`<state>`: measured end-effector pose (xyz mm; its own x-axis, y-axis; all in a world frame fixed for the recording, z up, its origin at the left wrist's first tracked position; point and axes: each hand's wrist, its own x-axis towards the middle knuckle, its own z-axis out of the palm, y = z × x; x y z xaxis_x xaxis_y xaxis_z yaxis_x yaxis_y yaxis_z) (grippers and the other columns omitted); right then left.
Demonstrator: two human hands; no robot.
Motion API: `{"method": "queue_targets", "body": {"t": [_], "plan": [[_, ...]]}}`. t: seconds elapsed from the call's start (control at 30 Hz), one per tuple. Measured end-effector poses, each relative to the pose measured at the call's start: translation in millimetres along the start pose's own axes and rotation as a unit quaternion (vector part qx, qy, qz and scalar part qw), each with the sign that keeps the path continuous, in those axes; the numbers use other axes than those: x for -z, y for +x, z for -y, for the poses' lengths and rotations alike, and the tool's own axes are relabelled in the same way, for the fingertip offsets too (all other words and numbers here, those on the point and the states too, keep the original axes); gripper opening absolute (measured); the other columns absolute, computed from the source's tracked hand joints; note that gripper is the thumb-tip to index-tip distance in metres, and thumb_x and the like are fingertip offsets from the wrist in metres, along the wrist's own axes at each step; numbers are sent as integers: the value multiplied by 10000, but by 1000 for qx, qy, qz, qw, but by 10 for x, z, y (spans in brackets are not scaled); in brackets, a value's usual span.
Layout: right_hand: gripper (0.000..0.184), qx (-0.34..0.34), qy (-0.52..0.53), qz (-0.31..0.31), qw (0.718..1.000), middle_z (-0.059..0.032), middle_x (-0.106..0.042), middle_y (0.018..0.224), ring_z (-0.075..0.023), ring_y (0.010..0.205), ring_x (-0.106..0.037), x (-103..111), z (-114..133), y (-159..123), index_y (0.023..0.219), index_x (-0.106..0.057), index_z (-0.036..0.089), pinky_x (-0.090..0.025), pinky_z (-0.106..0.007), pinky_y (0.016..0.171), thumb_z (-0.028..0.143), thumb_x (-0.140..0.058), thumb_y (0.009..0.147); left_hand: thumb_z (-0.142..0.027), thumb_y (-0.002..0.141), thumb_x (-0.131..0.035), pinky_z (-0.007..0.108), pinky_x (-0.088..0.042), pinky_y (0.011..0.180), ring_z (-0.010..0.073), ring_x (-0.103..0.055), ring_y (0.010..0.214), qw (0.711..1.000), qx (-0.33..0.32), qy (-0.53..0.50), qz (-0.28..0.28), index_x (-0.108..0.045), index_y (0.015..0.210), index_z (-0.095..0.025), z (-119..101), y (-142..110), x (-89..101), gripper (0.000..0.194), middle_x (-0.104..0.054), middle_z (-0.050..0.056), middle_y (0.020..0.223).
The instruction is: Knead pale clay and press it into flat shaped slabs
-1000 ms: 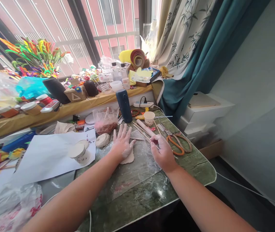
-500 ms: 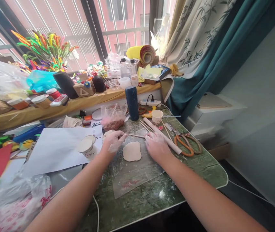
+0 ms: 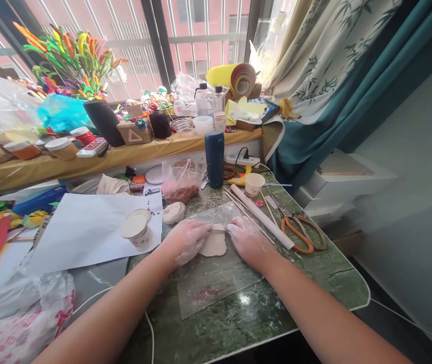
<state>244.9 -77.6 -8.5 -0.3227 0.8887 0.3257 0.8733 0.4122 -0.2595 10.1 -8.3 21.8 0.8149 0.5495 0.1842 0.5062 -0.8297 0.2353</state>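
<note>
A flattened piece of pale clay [image 3: 213, 245] lies on a clear plastic sheet [image 3: 216, 288]. Across its far edge runs a thin stick [image 3: 218, 228], of which only the short middle stretch shows. My left hand [image 3: 189, 240], dusted white, is closed on the stick's left end and partly covers the clay's left side. At the other end my right hand [image 3: 248, 237] pinches the stick, just right of the clay. A rounded lump of clay [image 3: 174, 213] rests beyond my left hand.
Stacked paper cups [image 3: 137, 230] stand on white paper at the left. To the right lie a pale rolling rod [image 3: 263, 217], thin sticks and orange-handled scissors [image 3: 299, 237]. A dark blue bottle [image 3: 215, 162], a paper cup [image 3: 255, 184] and a plastic bag [image 3: 181, 184] stand farther back.
Both hands have brought the stick nearer to me, from beyond the clay onto its far edge. The clay lump beside my left hand is now more exposed. The whole view has shifted slightly.
</note>
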Motion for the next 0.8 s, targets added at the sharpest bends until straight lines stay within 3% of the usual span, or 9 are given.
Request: {"method": "queue_targets", "body": {"t": [0.1, 0.23, 0.53, 0.8], "plan": [[343, -1, 8, -6, 1000, -106, -670, 1082, -276, 996, -588, 16, 19, -23, 1132, -700, 198, -469, -428, 946, 49, -504, 894, -332, 1020, -409, 497, -397, 1169, 271, -506, 1395, 999, 21, 19, 42, -508, 1472, -215, -84, -152, -56, 478, -546, 113, 1498], [380, 11, 7, -7, 1000, -113, -672, 1156, -290, 1055, -590, 48, 62, -79, 1180, -691, 200, -464, -455, 979, 59, -516, 874, -356, 1025, -407, 499, -309, 1228, 261, -339, 1501, 997, 43, 25, 64, -361, 1562, -232, -122, -270, -102, 553, -407, 87, 1597], [437, 57, 44, 0, 997, -118, -664, 1242, -292, 1163, -567, 61, 173, -254, 1235, -649, 172, -465, -457, 1036, 19, -496, 856, -290, 1014, -435, 500, -417, 1180, 256, -489, 1412, 999, 41, 5, 23, -512, 1467, -215, -266, -388, -13, 466, -547, 93, 1496], [384, 26, 35, 18, 999, -122, -653, 1157, -287, 1039, -572, 65, 204, -261, 1140, -665, 164, -492, -447, 966, 3, -506, 830, -236, 1005, -450, 479, -510, 1107, 260, -601, 1303, 1000, 17, 16, -15, -607, 1366, -196, -343, -414, 9, 396, -664, 102, 1365]]}}
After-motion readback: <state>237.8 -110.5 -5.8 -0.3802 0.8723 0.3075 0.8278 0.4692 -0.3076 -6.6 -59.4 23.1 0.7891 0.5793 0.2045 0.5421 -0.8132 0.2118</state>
